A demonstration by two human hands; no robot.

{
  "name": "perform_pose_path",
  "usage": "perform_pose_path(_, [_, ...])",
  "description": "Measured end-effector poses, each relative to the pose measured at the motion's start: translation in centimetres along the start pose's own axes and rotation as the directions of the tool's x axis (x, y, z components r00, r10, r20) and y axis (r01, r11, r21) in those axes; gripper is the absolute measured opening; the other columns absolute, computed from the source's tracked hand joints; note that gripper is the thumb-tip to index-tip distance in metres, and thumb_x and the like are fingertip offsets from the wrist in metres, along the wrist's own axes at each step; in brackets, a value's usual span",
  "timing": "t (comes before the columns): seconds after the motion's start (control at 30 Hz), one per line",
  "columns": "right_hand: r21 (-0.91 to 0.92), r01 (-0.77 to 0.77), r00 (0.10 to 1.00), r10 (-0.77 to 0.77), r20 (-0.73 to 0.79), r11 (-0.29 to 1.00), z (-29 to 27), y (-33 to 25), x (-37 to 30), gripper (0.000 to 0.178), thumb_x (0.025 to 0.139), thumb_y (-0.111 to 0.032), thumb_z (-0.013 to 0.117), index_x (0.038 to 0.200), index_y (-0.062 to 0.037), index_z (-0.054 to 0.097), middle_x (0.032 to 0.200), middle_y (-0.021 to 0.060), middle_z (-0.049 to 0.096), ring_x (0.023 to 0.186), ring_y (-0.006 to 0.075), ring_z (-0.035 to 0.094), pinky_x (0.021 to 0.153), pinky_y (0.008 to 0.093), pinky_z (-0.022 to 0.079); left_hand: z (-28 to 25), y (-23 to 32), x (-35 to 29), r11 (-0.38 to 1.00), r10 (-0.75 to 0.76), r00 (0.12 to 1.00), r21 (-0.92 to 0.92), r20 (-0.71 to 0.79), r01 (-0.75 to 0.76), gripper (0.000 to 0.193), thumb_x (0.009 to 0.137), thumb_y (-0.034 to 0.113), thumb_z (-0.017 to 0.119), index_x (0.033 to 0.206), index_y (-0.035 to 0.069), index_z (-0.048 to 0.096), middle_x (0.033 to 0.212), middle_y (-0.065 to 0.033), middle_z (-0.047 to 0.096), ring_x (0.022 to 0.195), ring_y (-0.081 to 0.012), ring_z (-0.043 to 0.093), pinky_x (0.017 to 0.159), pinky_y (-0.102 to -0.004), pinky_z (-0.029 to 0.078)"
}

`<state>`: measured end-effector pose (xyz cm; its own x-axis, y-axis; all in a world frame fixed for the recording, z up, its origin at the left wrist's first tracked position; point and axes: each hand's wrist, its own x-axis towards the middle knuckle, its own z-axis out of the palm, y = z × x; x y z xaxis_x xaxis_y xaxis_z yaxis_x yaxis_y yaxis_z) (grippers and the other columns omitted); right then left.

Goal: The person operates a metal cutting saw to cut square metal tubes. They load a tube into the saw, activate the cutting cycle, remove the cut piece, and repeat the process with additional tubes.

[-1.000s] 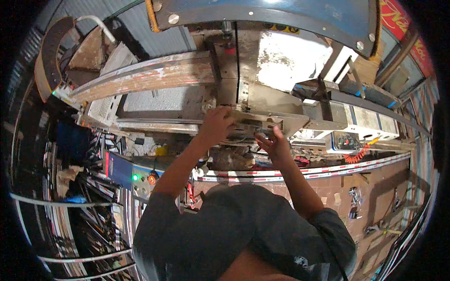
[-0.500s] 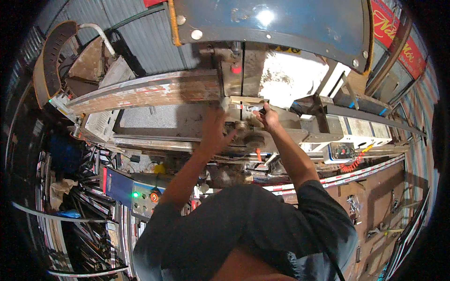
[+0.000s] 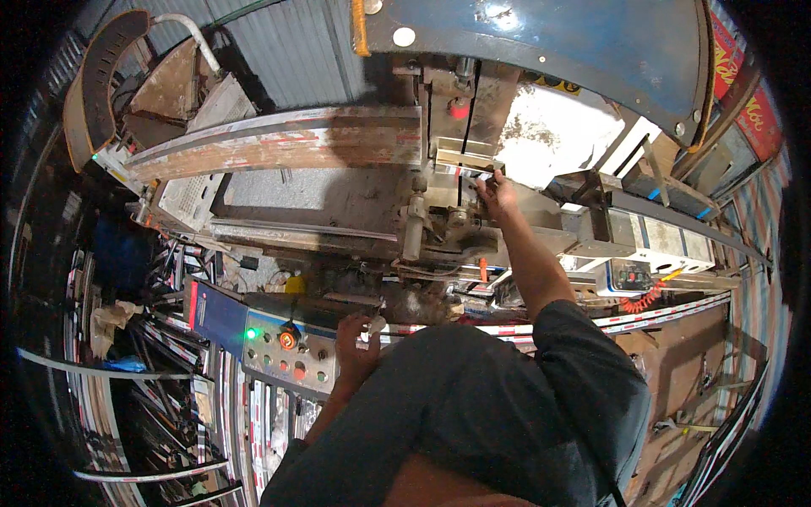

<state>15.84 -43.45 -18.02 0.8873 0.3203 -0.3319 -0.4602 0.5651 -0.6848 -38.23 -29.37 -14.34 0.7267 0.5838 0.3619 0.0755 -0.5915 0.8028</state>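
My right hand point(image 3: 500, 196) is over the machine bed, its thumb and fingers closed at the right end of a short pale metal profile point(image 3: 465, 160). This piece lies across a dark slot in the bed. Just left of the hand stands a metal clamp cylinder point(image 3: 413, 228). My left hand point(image 3: 358, 342) is low, beside the right end of the control panel point(image 3: 291, 348). Its fingers are curled around a pale knob-like part point(image 3: 376, 326), whose exact kind I cannot make out. The panel carries several buttons, a lit green lamp and a red-orange knob point(image 3: 288, 340).
A big blue machine hood point(image 3: 557, 38) overhangs the bed. A long guide fence point(image 3: 287, 144) runs left. A small switch box point(image 3: 627, 277) with an orange coiled hose is at right. Racks of profile offcuts point(image 3: 160, 355) fill the lower left.
My left hand has dropped from beside the clamp down to the control panel's right end. The right hand stays at the short profile. The view has shifted slightly.
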Motion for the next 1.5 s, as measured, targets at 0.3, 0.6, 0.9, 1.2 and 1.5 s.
perform_pose_path(0.3, [-0.081,-0.009,1.000,0.008,-0.006,0.997,-1.1,-0.3,1.8,0.057,0.114,-0.041,0.058,0.153,-0.0003,0.046,0.144,0.0203,0.055,0.118,0.0336,0.070,0.089,0.0413,0.065,1.2,0.9,0.6,1.000,-0.004,0.999,-0.027,-0.044,0.003,0.039,0.082,0.002,0.081,0.120,0.005,0.070,0.123,-0.0162,0.065,0.096,-0.0283,0.068,0.082,-0.0391,0.059])
perform_pose_path(0.6, [-0.016,-0.029,0.998,0.028,-0.058,0.999,1.2,0.3,-0.8,0.040,0.112,-0.038,0.063,0.128,-0.0008,0.060,0.109,0.0134,0.064,0.100,0.0331,0.073,0.081,0.0407,0.067,0.8,-2.4,-0.4,0.919,-0.392,0.919,-0.029,0.035,0.393,0.045,0.089,0.025,0.088,0.125,0.004,0.071,0.114,-0.0121,0.073,0.100,-0.0250,0.070,0.089,-0.0401,0.057])
perform_pose_path(0.9, [0.039,0.011,0.998,-0.008,-0.061,0.999,1.7,0.6,-1.2,0.037,0.112,-0.032,0.065,0.126,0.0018,0.062,0.117,0.0133,0.067,0.101,0.0318,0.075,0.081,0.0371,0.066,3.3,-1.6,5.0,0.892,-0.426,0.867,-0.043,0.260,0.451,0.056,0.090,0.031,0.088,0.133,0.001,0.069,0.118,-0.0125,0.076,0.108,-0.0233,0.073,0.093,-0.0392,0.057])
perform_pose_path(1.2, [-0.163,0.015,0.999,-0.023,-0.048,0.986,1.7,0.7,-0.3,0.040,0.113,-0.041,0.062,0.126,-0.0041,0.067,0.110,0.0099,0.072,0.093,0.0243,0.075,0.076,0.0335,0.063,4.1,0.1,2.6,0.882,-0.412,0.768,0.005,0.490,0.470,0.054,0.090,0.029,0.087,0.132,0.000,0.070,0.125,-0.0136,0.077,0.108,-0.0259,0.075,0.093,-0.0418,0.059])
perform_pose_path(1.5, [-0.358,0.098,0.971,-0.167,-0.169,0.929,1.8,-0.6,-1.2,0.041,0.104,-0.039,0.077,0.123,-0.0026,0.070,0.106,0.0085,0.072,0.087,0.0227,0.074,0.056,0.0360,0.056,3.3,-0.8,3.1,0.899,-0.411,0.835,0.009,0.365,0.439,0.055,0.087,0.028,0.088,0.131,0.000,0.071,0.124,-0.0172,0.076,0.108,-0.0280,0.075,0.094,-0.0439,0.059])
